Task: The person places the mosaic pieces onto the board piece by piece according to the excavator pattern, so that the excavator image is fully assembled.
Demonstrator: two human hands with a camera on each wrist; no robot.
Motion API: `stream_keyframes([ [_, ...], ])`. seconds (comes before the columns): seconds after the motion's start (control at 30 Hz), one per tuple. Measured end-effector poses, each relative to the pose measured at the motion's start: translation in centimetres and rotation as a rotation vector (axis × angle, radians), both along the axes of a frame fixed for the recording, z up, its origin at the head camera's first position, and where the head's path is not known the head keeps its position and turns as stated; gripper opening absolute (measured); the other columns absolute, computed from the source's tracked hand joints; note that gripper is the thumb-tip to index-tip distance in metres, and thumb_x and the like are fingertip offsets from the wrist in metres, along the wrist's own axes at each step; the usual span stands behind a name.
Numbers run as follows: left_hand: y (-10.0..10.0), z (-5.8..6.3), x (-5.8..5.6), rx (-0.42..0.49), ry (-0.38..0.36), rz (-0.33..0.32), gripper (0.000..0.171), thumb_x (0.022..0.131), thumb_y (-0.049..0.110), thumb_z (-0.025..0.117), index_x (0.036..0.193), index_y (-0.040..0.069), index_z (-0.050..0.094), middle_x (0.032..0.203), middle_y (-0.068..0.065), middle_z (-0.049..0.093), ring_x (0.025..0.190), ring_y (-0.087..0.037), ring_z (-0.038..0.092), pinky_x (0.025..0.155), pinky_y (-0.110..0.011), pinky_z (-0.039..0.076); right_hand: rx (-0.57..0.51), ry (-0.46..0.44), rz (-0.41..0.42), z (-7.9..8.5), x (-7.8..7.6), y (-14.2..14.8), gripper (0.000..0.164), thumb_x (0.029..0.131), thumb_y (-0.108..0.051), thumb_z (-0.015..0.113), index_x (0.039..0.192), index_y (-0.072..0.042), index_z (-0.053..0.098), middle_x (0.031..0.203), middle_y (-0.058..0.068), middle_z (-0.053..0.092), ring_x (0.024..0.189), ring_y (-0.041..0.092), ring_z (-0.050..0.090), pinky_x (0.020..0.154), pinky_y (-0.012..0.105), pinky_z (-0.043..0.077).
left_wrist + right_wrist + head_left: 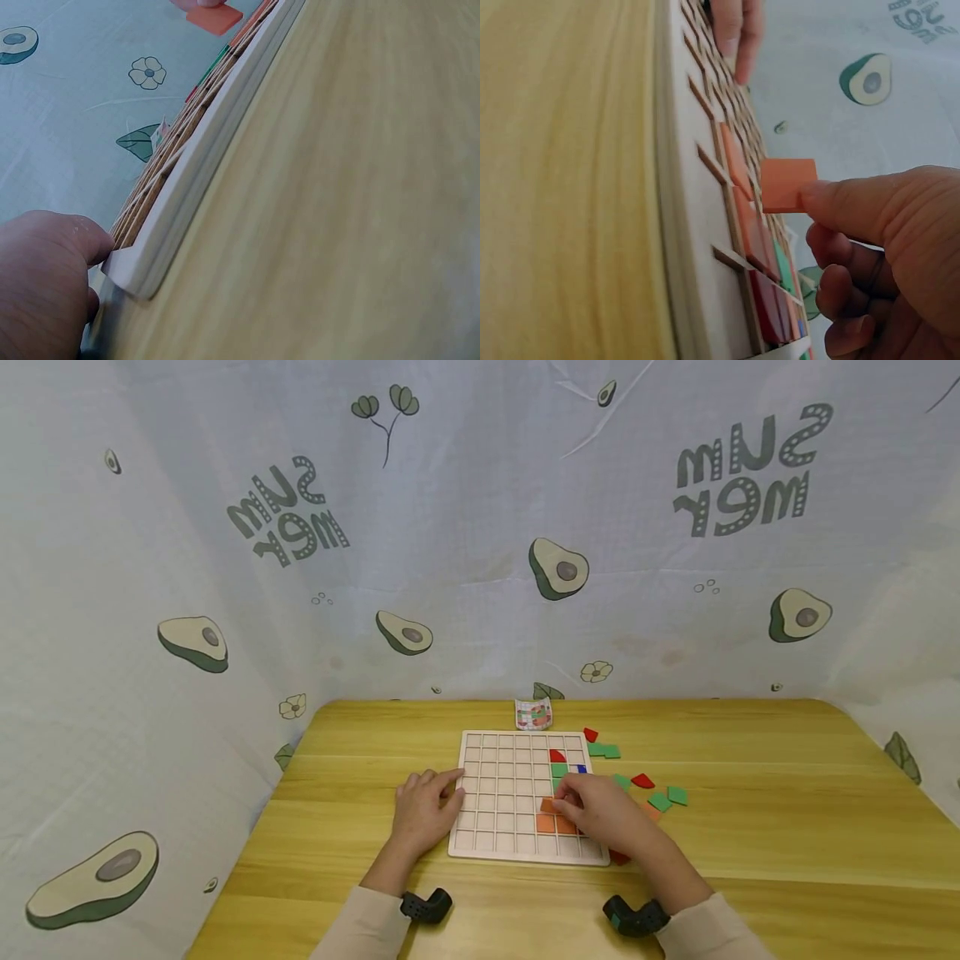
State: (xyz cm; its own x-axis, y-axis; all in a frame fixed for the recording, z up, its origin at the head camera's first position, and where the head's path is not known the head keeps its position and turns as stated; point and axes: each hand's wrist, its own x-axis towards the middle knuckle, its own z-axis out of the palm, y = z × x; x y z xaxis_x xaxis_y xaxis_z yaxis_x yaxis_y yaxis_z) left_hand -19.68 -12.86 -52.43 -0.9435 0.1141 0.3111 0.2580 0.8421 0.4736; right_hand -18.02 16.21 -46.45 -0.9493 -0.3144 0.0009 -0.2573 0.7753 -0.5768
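A wooden board (487,785) with a raised grid lies flat on the table. My right hand (603,810) pinches an orange square tile (787,184) between thumb and finger, tilted just above the lower right part of the grid. Below it, orange tiles (545,823) sit in cells. Farther up are a green tile (559,770), a red rounded tile (557,756) and a blue piece (581,769); my right hand hides some nearby cells. My left hand (426,814) rests at the board's left edge, thumb and index finger touching the rim.
A small card (533,715) with a coloured grid pattern stands behind the board. Loose tiles lie to the right, among them a red one (642,781) and a green one (677,795). A printed cloth (480,527) hangs along the table's back edge.
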Motion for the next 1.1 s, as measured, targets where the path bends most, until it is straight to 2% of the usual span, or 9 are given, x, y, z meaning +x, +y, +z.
stream_keyframes([
  [0.3, 0.1, -0.1, 0.0, 0.002, 0.000, -0.001, 0.033, 0.097, 0.033, 0.066, 0.128, 0.027, 0.072, 0.081, 0.010, 0.055, 0.077, -0.010, 0.040, 0.075, -0.031, 0.026, 0.036, 0.042, -0.082, -1.4, -0.1, -0.8, 0.007, 0.095, -0.023, 0.073, 0.092, -0.019, 0.067, 0.071, -0.004, 0.050, 0.066, 0.012, 0.046, 0.060, 0.025, 0.037],
  [0.7, 0.1, 0.1, 0.0, 0.007, 0.000, -0.009, 0.033, 0.097, 0.033, 0.066, 0.128, 0.027, 0.072, 0.080, 0.010, 0.054, 0.077, -0.011, 0.039, 0.076, -0.032, 0.026, 0.063, 0.070, -0.069, -1.7, 0.0, -1.1, 0.007, 0.096, -0.024, 0.071, 0.100, -0.017, 0.072, 0.078, -0.006, 0.055, 0.071, 0.011, 0.048, 0.066, 0.027, 0.041],
  [0.93, 0.1, 0.0, -0.1, -0.004, 0.027, -0.001, 0.032, 0.095, 0.031, 0.067, 0.126, 0.026, 0.073, 0.079, 0.009, 0.055, 0.076, -0.010, 0.040, 0.075, -0.032, 0.028, 0.106, 0.089, -0.056, -1.8, 0.0, -1.1, 0.015, 0.094, -0.023, 0.074, 0.107, -0.016, 0.074, 0.096, -0.003, 0.067, 0.083, 0.013, 0.054, 0.079, 0.034, 0.050],
  [1.1, 0.1, -0.1, -0.1, -0.016, 0.026, 0.010, 0.032, 0.095, 0.030, 0.067, 0.126, 0.025, 0.073, 0.079, 0.008, 0.055, 0.076, -0.010, 0.040, 0.075, -0.032, 0.029, 0.120, 0.094, -0.049, -1.8, 0.0, -1.1, 0.014, 0.094, -0.023, 0.074, 0.107, -0.017, 0.075, 0.099, -0.003, 0.069, 0.086, 0.013, 0.055, 0.083, 0.037, 0.052],
])
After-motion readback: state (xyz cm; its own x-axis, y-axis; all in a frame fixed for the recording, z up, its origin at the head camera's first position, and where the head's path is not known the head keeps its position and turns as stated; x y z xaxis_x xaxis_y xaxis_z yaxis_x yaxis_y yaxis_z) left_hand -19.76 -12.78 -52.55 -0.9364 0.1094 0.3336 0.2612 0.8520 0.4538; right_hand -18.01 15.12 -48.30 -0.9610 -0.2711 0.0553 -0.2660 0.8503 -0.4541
